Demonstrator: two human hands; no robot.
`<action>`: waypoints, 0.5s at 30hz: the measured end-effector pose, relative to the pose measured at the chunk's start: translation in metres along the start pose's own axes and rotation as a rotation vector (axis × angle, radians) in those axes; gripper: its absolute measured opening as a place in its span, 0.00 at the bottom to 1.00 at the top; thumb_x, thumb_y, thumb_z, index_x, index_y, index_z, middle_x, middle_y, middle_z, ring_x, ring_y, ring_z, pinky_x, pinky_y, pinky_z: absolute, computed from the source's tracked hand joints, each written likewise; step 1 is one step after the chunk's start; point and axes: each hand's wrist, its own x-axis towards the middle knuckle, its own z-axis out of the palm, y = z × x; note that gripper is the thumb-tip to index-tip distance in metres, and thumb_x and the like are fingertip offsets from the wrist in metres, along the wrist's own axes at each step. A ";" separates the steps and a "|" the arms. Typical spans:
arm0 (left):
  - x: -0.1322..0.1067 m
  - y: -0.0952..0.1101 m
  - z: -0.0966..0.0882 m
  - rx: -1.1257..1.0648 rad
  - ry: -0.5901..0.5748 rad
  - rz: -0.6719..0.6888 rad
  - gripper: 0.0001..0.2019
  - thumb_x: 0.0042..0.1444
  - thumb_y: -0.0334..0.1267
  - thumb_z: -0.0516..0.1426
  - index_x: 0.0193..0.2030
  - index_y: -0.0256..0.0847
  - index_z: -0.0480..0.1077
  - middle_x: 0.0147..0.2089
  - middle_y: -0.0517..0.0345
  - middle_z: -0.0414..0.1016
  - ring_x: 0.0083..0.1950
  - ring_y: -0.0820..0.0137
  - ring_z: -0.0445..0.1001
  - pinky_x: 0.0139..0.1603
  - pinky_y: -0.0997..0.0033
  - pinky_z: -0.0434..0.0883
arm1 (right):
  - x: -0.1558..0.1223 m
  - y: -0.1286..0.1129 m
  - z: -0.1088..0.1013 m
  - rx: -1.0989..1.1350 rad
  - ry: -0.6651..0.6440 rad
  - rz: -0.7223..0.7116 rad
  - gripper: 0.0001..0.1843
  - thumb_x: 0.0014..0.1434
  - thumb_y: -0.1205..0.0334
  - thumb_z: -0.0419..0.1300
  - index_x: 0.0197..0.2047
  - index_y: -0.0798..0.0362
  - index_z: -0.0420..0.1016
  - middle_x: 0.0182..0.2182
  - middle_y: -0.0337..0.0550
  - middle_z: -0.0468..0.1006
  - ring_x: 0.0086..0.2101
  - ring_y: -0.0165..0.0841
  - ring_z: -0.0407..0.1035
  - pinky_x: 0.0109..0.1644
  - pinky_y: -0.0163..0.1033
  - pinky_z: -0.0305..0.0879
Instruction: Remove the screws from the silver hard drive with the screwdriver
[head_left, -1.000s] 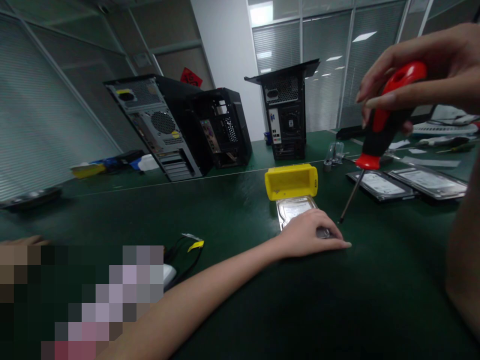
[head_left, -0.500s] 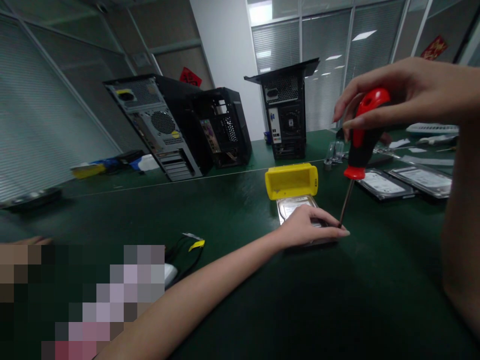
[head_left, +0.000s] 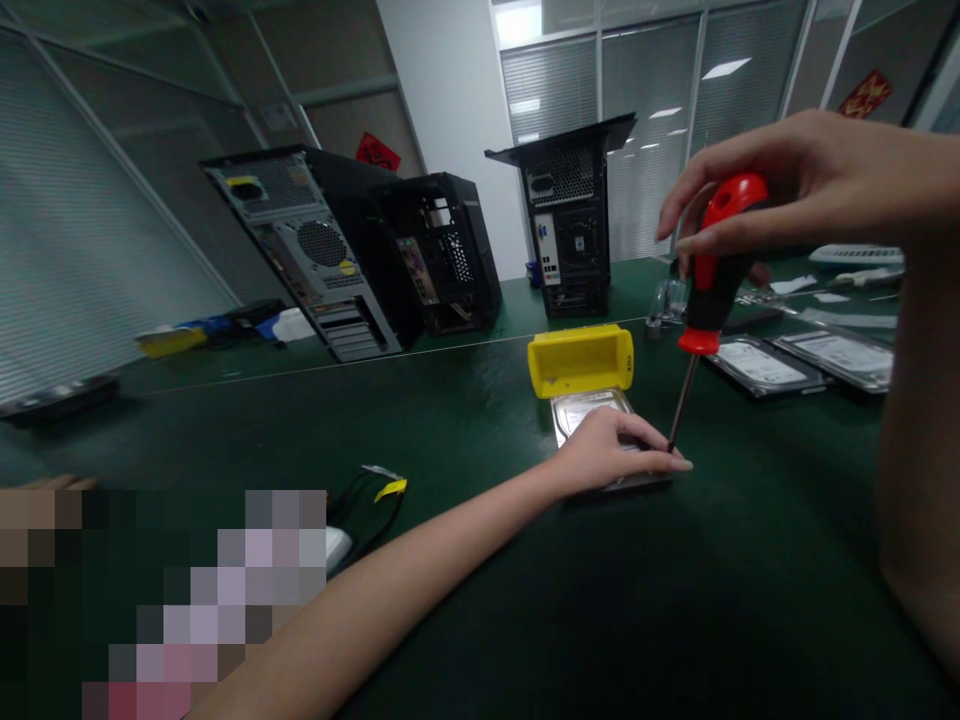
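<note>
A silver hard drive (head_left: 581, 408) lies flat on the green table (head_left: 465, 430), just in front of a yellow plastic tray (head_left: 580, 360). My left hand (head_left: 611, 450) rests on the drive's near end with fingers curled over it, holding it down. My right hand (head_left: 802, 180) is closed round the red and black handle of a screwdriver (head_left: 709, 275). The screwdriver stands nearly upright, and its tip touches the drive's near right corner beside my left fingertips.
Two more hard drives (head_left: 757, 365) (head_left: 840, 355) lie to the right. Three open computer cases (head_left: 315, 250) (head_left: 450, 250) (head_left: 570, 220) stand at the back. A black cable with a yellow tag (head_left: 379, 495) lies at the left. A small clear container (head_left: 667, 300) stands behind the tray.
My right hand has brought the screwdriver down and to the left, so its tip now meets the drive's corner. My left hand has shifted slightly on the drive.
</note>
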 end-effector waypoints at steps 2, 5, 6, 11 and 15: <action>0.000 0.000 0.000 0.019 -0.004 0.000 0.13 0.50 0.45 0.60 0.36 0.39 0.76 0.39 0.55 0.77 0.40 0.71 0.73 0.44 0.70 0.67 | 0.000 -0.001 0.000 0.005 0.002 0.006 0.18 0.54 0.49 0.57 0.45 0.48 0.70 0.39 0.41 0.73 0.33 0.31 0.71 0.23 0.28 0.70; 0.001 -0.001 0.000 0.050 0.005 -0.026 0.13 0.49 0.46 0.60 0.36 0.39 0.76 0.38 0.55 0.77 0.40 0.71 0.73 0.43 0.70 0.67 | 0.000 -0.002 0.000 0.006 0.003 -0.013 0.18 0.54 0.50 0.58 0.45 0.49 0.70 0.38 0.41 0.73 0.33 0.31 0.71 0.23 0.29 0.69; 0.001 -0.002 0.000 0.055 0.011 -0.034 0.14 0.48 0.47 0.60 0.36 0.38 0.76 0.39 0.54 0.77 0.40 0.71 0.73 0.43 0.70 0.67 | 0.000 -0.002 0.000 0.000 0.002 -0.019 0.18 0.54 0.50 0.58 0.45 0.49 0.70 0.38 0.41 0.73 0.32 0.31 0.71 0.23 0.29 0.69; 0.001 -0.004 0.000 0.071 0.022 -0.035 0.15 0.47 0.47 0.61 0.35 0.37 0.75 0.39 0.53 0.77 0.41 0.70 0.73 0.43 0.69 0.68 | 0.000 0.000 0.000 -0.017 -0.001 -0.014 0.18 0.54 0.50 0.57 0.46 0.49 0.70 0.39 0.42 0.73 0.32 0.30 0.70 0.25 0.29 0.69; 0.002 -0.006 -0.001 0.087 0.024 -0.006 0.15 0.47 0.48 0.60 0.34 0.37 0.75 0.38 0.52 0.77 0.40 0.70 0.73 0.41 0.70 0.68 | 0.002 0.001 0.000 -0.043 -0.021 -0.028 0.19 0.55 0.49 0.56 0.47 0.49 0.70 0.40 0.42 0.73 0.33 0.30 0.70 0.27 0.31 0.70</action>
